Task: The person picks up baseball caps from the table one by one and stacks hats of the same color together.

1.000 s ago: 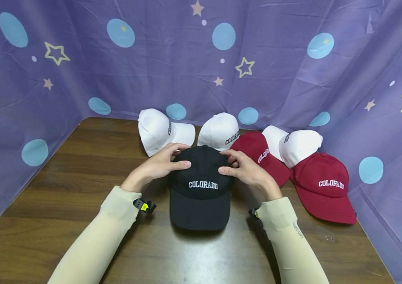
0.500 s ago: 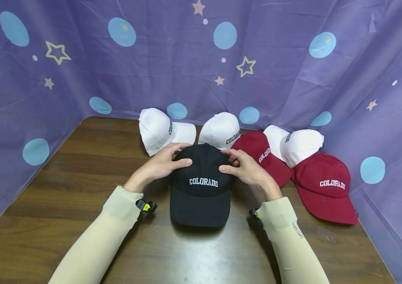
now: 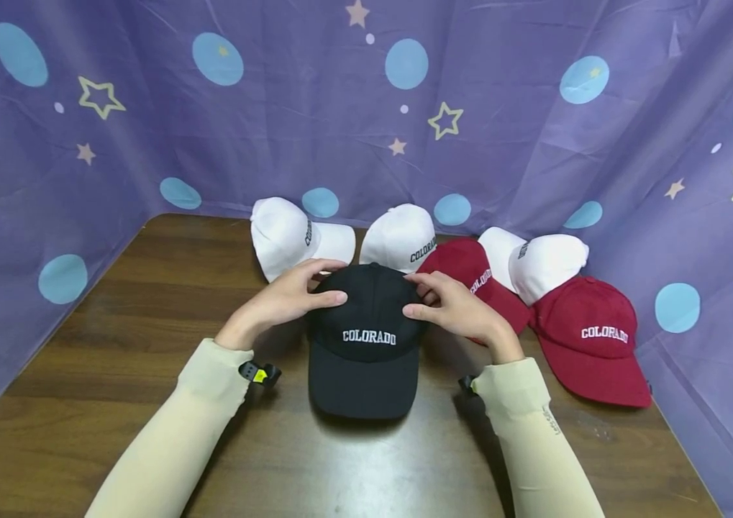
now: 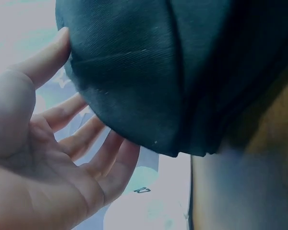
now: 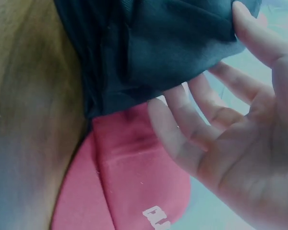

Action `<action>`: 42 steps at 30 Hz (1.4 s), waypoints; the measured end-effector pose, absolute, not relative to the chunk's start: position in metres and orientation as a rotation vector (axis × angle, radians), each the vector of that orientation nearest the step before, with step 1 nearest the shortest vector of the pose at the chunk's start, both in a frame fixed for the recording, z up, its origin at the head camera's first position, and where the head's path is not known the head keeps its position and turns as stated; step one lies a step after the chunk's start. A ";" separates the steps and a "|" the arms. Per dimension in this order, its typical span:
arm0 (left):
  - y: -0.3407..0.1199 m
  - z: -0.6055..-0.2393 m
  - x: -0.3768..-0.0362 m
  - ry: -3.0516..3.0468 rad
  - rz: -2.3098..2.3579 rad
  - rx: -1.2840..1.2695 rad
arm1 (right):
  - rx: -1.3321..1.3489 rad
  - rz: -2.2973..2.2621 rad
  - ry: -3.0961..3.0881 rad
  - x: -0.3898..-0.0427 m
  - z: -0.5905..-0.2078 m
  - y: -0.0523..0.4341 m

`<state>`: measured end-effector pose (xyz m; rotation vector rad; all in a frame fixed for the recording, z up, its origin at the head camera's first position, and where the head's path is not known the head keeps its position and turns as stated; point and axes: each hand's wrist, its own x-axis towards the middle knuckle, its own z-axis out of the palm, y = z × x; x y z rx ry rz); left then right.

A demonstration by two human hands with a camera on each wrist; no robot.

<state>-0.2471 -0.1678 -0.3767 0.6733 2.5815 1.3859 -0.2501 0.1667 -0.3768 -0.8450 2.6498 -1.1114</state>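
Note:
A black cap (image 3: 366, 338) with white COLORADO lettering sits on the wooden table (image 3: 146, 345), brim toward me. My left hand (image 3: 322, 284) cups the left side of its crown, with the thumb on the front and the fingers round the back. My right hand (image 3: 423, 295) holds the right side the same way. In the left wrist view, the black cap (image 4: 149, 72) lies against the thumb and the spread fingers (image 4: 101, 153). The right wrist view shows the thumb pressing the black cap (image 5: 158, 43), the fingers (image 5: 192, 120) reaching behind it and a red cap (image 5: 129, 182) below.
Behind the black cap lie three white caps (image 3: 285, 237) (image 3: 398, 237) (image 3: 544, 262). Two red caps (image 3: 476, 277) (image 3: 593, 331) lie to the right. A purple cloth (image 3: 275, 129) with stars and dots walls the table at the back and both sides.
Almost nothing has changed. Both hands keep their hold on the crown, and my right wrist has drifted slightly right.

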 end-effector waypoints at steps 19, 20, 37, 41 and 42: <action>-0.205 -0.370 -0.260 2.728 1.876 0.107 | -0.882 -1.280 2.572 -0.246 -0.355 0.183; -0.207 -0.371 -0.261 2.731 1.911 0.065 | -0.873 -1.286 2.580 -0.246 -0.354 0.183; -0.234 -0.410 -0.285 2.282 2.206 -0.255 | -0.799 -1.383 2.683 -0.250 -0.357 0.183; -0.233 -0.414 -0.287 2.240 2.223 -0.224 | -0.802 -1.391 2.681 -0.250 -0.358 0.183; -0.233 -0.414 -0.288 2.247 2.218 -0.222 | -0.803 -1.392 2.681 -0.250 -0.358 0.183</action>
